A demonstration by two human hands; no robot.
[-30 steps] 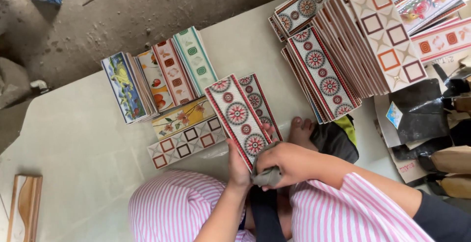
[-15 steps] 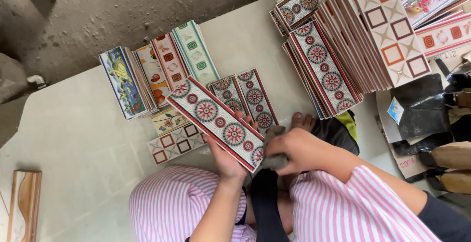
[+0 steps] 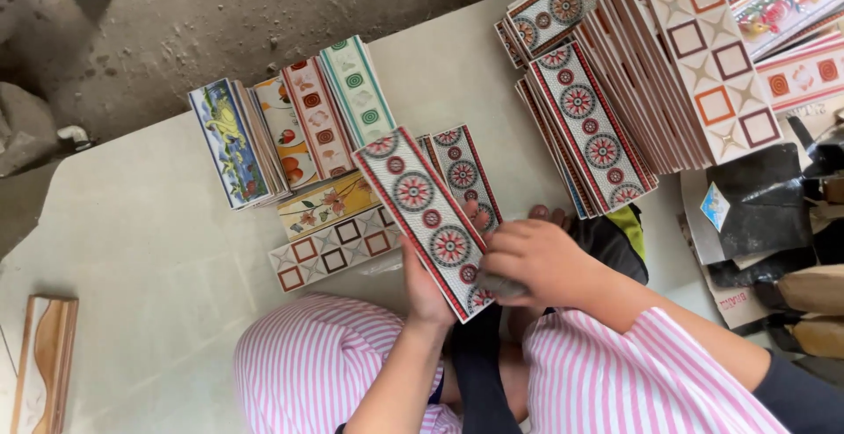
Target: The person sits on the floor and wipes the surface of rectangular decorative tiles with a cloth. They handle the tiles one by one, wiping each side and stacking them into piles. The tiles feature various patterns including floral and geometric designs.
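Observation:
My left hand point(image 3: 426, 286) grips a long border tile point(image 3: 420, 207) with red and grey rosettes from below, holding it slanted over my lap. On the tile's near end, my right hand point(image 3: 538, 260) presses a small dark grey pad point(image 3: 501, 287). A short stack of matching rosette tiles point(image 3: 466, 170) lies just behind the held tile on the pale floor slab point(image 3: 132, 258). My knees in pink striped cloth point(image 3: 316, 364) fill the bottom of the view.
Left of the hands, several small stacks of patterned border tiles point(image 3: 290, 131) lie side by side, with two more point(image 3: 330, 245) in front. A big leaning pile of tiles point(image 3: 651, 73) fills the upper right. Dark bags point(image 3: 765, 205) lie at the right, a wooden moulding point(image 3: 44, 364) at the lower left.
The rosette tile has swung from lying along the stack to a slant across my lap. My right hand slid onto its near end with the pad.

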